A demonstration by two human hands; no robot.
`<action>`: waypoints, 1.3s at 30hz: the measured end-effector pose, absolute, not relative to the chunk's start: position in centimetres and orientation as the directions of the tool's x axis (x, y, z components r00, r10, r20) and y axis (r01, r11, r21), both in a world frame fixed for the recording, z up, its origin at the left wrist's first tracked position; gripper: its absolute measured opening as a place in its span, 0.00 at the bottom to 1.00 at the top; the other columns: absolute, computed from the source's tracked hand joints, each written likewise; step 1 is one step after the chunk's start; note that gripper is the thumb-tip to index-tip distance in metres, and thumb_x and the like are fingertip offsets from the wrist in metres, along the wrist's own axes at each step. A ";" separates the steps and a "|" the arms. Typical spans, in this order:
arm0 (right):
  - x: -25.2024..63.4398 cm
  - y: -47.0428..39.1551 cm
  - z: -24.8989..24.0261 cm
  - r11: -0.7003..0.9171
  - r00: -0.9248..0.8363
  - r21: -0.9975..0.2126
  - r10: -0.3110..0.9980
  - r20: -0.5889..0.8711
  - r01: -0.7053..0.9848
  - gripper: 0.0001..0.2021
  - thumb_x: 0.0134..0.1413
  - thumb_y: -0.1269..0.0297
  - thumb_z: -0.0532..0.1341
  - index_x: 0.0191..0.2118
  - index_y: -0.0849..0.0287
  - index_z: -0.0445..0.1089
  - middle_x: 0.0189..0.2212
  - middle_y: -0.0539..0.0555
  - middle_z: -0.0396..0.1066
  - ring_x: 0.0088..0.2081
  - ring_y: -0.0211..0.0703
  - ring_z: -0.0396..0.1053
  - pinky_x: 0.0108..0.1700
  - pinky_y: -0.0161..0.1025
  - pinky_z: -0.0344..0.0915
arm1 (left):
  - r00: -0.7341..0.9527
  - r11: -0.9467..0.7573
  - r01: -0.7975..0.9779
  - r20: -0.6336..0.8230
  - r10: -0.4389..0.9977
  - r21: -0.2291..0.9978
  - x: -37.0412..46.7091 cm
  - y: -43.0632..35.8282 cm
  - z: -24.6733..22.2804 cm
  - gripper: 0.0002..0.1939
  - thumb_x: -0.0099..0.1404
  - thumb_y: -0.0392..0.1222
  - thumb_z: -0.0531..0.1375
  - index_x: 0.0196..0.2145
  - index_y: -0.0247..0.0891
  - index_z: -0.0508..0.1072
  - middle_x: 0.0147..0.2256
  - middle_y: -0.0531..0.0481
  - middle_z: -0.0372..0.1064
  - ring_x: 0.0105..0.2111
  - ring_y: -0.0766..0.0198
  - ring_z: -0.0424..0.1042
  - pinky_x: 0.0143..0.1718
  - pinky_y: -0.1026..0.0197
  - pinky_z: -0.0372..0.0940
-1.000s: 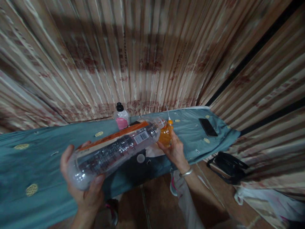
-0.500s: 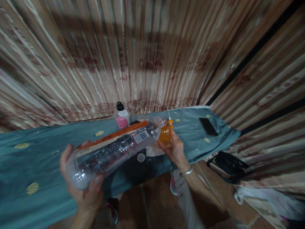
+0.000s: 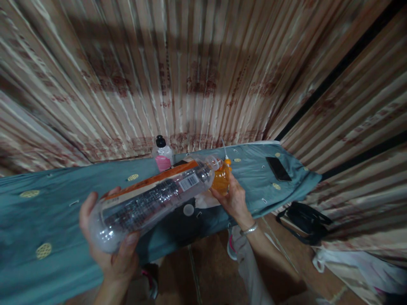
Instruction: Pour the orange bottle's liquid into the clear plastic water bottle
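Note:
My left hand (image 3: 111,250) is wrapped round the base of a large clear plastic bottle (image 3: 152,203) with an orange and cream label and a barcode. The bottle lies tilted, its neck pointing right and away from me. At its mouth is a small orange bottle (image 3: 220,180), which my right hand (image 3: 233,197) grips from the right side. Whether liquid passes between them I cannot tell. An orange piece with a thin pale tube (image 3: 226,156) shows just behind the small bottle. A round whitish cap (image 3: 188,209) lies below the large bottle's neck.
A clear bottle with a black top and pink label (image 3: 163,156) stands at the back of the green cloth-covered surface (image 3: 63,178). A black phone (image 3: 278,168) lies to the right. Pleated curtains (image 3: 197,76) hang behind; a black bag (image 3: 303,222) sits at lower right.

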State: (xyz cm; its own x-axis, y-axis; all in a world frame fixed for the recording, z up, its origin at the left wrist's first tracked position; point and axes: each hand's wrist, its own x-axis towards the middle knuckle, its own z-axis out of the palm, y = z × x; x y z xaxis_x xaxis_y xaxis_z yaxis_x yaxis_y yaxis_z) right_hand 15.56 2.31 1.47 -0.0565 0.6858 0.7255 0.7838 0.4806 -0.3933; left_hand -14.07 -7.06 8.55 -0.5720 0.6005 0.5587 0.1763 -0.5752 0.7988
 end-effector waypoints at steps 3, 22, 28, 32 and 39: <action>15.6 2.3 1.4 0.481 -0.060 -0.382 0.680 0.731 0.790 0.40 0.62 0.51 0.72 0.73 0.59 0.58 0.57 0.67 0.80 0.57 0.60 0.81 0.58 0.57 0.81 | -0.575 -0.585 0.180 0.567 0.590 0.790 -13.8 -7.0 8.8 0.50 0.44 0.58 0.77 0.65 0.52 0.74 0.56 0.48 0.79 0.56 0.44 0.77 0.69 0.38 0.64; 15.6 2.4 1.3 0.492 -0.053 -0.380 0.663 0.747 0.783 0.40 0.63 0.49 0.71 0.73 0.60 0.59 0.57 0.68 0.80 0.57 0.60 0.81 0.57 0.57 0.81 | -0.541 -0.555 0.217 0.572 0.617 0.803 -13.5 -7.6 9.2 0.44 0.53 0.60 0.75 0.67 0.60 0.73 0.59 0.47 0.77 0.59 0.40 0.76 0.69 0.34 0.65; 15.6 2.3 1.4 0.466 -0.049 -0.398 0.696 0.716 0.790 0.41 0.62 0.50 0.72 0.73 0.60 0.59 0.57 0.68 0.80 0.57 0.61 0.81 0.58 0.58 0.80 | -0.565 -0.563 0.213 0.571 0.595 0.798 -13.8 -7.3 8.9 0.50 0.46 0.61 0.76 0.66 0.54 0.73 0.57 0.46 0.78 0.57 0.40 0.77 0.68 0.34 0.65; 15.6 2.3 1.6 0.484 -0.061 -0.375 0.671 0.739 0.791 0.39 0.62 0.51 0.71 0.72 0.60 0.59 0.57 0.67 0.80 0.57 0.60 0.81 0.58 0.57 0.81 | -0.579 -0.535 0.200 0.540 0.611 0.821 -14.1 -7.2 8.6 0.53 0.44 0.61 0.77 0.67 0.51 0.71 0.58 0.45 0.78 0.56 0.41 0.76 0.67 0.35 0.64; 15.8 2.4 1.3 0.477 -0.067 -0.374 0.683 0.727 0.796 0.41 0.62 0.51 0.71 0.73 0.61 0.57 0.57 0.68 0.80 0.57 0.61 0.81 0.58 0.57 0.80 | -0.583 -0.548 0.192 0.543 0.604 0.815 -14.0 -7.2 8.5 0.52 0.43 0.61 0.77 0.66 0.50 0.71 0.57 0.44 0.77 0.56 0.43 0.76 0.68 0.36 0.63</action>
State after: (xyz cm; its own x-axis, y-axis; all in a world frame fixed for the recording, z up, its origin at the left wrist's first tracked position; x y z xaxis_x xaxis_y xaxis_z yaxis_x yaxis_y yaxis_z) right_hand 15.77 2.37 1.28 -0.0675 0.6834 0.7269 0.7956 0.4765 -0.3741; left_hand -14.02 -7.25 8.46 -0.5835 0.6038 0.5431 0.1916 -0.5476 0.8145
